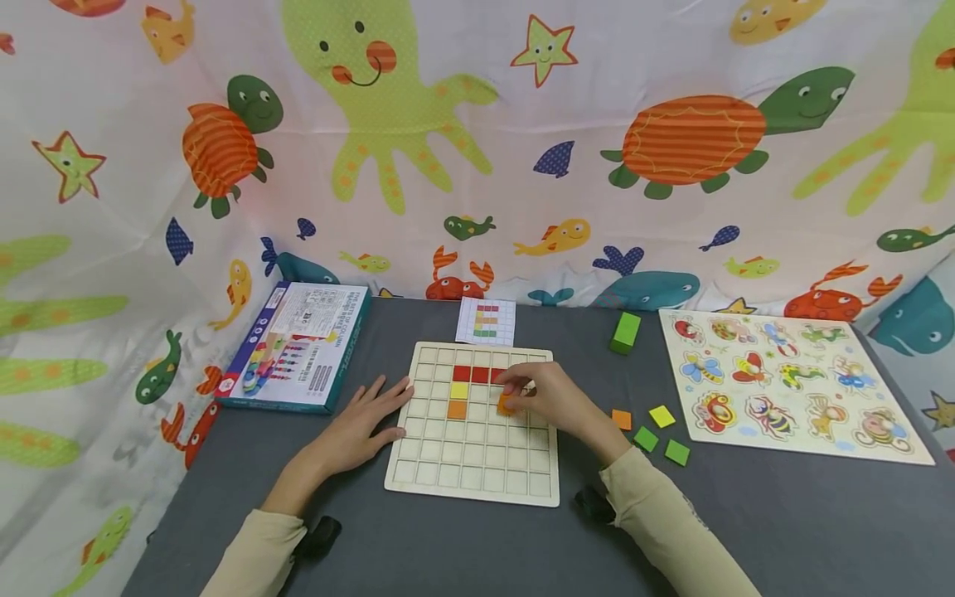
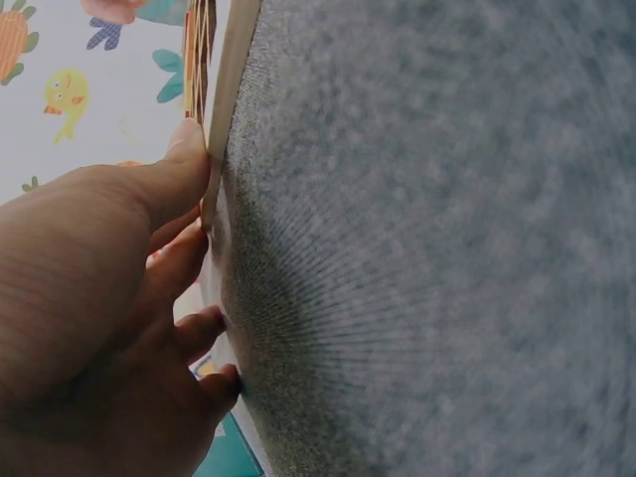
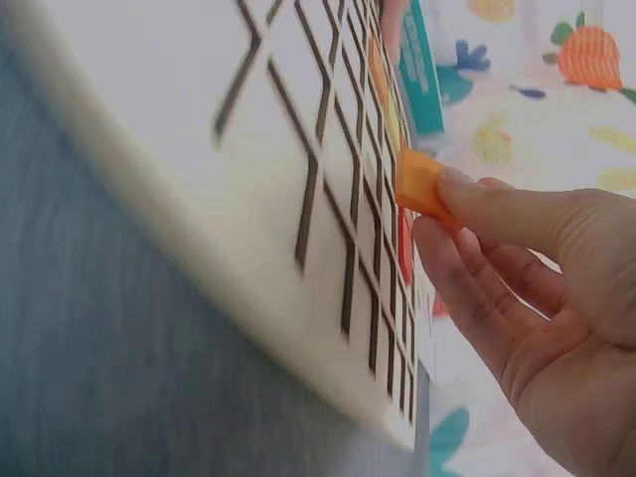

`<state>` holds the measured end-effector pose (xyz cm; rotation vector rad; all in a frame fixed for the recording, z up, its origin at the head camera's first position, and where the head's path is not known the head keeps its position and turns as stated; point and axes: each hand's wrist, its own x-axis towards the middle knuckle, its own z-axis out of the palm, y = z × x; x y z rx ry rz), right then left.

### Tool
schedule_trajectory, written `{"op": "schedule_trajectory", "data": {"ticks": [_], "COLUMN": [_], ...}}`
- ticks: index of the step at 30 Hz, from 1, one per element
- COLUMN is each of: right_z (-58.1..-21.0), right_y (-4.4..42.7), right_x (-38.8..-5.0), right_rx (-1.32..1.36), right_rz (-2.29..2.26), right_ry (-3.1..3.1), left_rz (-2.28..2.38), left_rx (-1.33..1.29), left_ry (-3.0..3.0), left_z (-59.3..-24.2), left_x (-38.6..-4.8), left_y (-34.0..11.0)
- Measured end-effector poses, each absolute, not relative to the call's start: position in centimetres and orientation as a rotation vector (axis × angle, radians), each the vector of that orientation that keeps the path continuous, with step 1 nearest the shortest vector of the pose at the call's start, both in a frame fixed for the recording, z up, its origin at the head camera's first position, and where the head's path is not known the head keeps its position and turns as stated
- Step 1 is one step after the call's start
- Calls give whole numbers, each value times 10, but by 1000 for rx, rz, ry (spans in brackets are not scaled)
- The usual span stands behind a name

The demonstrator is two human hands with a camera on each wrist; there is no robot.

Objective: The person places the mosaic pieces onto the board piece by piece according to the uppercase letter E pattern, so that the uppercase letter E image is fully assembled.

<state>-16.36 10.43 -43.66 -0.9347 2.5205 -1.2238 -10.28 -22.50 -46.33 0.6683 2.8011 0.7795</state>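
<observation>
A wooden grid board [image 1: 472, 477] lies on the dark grey table. Red tiles [image 1: 462, 374] form a row in its upper part, with a yellow tile [image 1: 458, 390] and an orange tile [image 1: 457, 410] below the left end. Between thumb and fingers my right hand [image 1: 548, 398] pinches another orange tile [image 3: 421, 185] over the board's right half. In the right wrist view this tile is tilted close to the grid. My left hand [image 1: 361, 427] rests at the board's left edge with fingers spread; its thumb [image 2: 184, 174] touches the rim in the left wrist view.
Behind the board lies a card [image 1: 487, 321] with a coloured pattern. To the right are loose tiles, among them a yellow one [image 1: 661, 415] and a green one [image 1: 677, 452], plus a green block [image 1: 625, 332]. A picture board [image 1: 746, 452] lies far right, a box [image 1: 298, 348] left.
</observation>
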Motion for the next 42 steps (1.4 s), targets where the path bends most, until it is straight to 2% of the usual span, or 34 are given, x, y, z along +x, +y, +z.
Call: {"op": "schedule_trajectory", "data": {"ticks": [11,27,35,42], "right_z": [-445,-447,-431,-424], "right_y": [65,59,87,148], "right_x": [-164,-161,-160,-158], "right_rx": [-961,-929,-909,-805], "right_rz": [-1236,-1121,-1114,-1085], "right_ry": [2467,2524,2572,2668], "left_rz": [791,781,790,794], "left_rx": [653,651,659,638], "left_ry": [2785,2800,2785,2776], "left_z": [-463,-465,-464,-464], "left_x": [-103,-103,-105,-103], "left_y": [-224,-224,-224,-226]}}
